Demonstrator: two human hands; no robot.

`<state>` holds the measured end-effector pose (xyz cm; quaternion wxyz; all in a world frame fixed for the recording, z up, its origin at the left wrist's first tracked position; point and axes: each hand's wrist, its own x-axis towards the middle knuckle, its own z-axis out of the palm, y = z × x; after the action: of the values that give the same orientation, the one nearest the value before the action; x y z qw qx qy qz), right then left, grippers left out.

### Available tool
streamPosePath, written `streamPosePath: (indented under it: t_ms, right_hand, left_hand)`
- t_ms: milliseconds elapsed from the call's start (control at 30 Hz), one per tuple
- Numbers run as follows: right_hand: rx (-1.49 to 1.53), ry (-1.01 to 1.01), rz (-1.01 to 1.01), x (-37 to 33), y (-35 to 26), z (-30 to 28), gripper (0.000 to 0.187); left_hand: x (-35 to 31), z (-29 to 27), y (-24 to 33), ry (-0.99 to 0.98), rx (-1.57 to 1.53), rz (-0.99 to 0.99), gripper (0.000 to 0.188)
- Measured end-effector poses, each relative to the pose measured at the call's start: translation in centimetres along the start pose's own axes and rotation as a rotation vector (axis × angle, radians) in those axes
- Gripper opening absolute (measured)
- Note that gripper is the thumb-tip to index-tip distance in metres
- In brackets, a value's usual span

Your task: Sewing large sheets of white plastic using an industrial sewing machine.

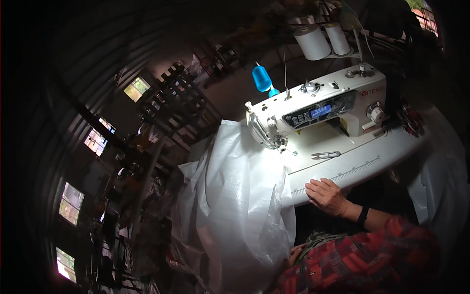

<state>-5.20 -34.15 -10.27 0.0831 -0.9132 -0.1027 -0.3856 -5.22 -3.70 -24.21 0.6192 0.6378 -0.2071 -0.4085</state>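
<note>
My right hand [326, 196] lies with its fingers stretched out on the front edge of the sewing machine table [352, 172], holding nothing. A black band circles that wrist. Lower down, my left hand [294, 256] shows only in part beside the white plastic-like sheet [230, 196]; its fingers are mostly hidden. The sheet drapes in folds from the needle area over the table's left end. A lit white sewing machine [318, 100] stands beyond my hands. Small thread snips [325, 155] rest on its bed, apart from my right hand.
Two large white thread cones [313, 42] stand behind the machine. A rounded blue object [262, 78] rises near its head. A dark red bundle [411, 120] lies at the table's right end. Shelving [183, 98] and bright windows line the dim room on the left.
</note>
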Motion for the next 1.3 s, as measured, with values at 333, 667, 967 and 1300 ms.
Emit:
streamPosePath:
  t_ms: [333,667,967,1300]
  right_hand:
    - [0.564,-0.619,0.316,-6.8,1.6,-13.0,0.028]
    - [1.094,-0.528,-0.228,2.9,-3.5,-8.3,0.026]
    - [0.987,-0.922,0.88,-5.3,2.1,-19.3,0.026]
    - [1.319,-0.995,-0.196,4.9,-2.6,-6.8,0.033]
  left_hand:
    - [-5.8,1.2,9.6,0.277,-0.081,-0.009,0.039]
    - [-7.3,2.3,20.5,-0.082,0.207,0.09,0.04]
    - [-10.0,2.0,12.6,0.18,-0.021,0.092,0.038]
    - [-5.3,2.4,21.7,-0.131,0.286,0.225,0.033]
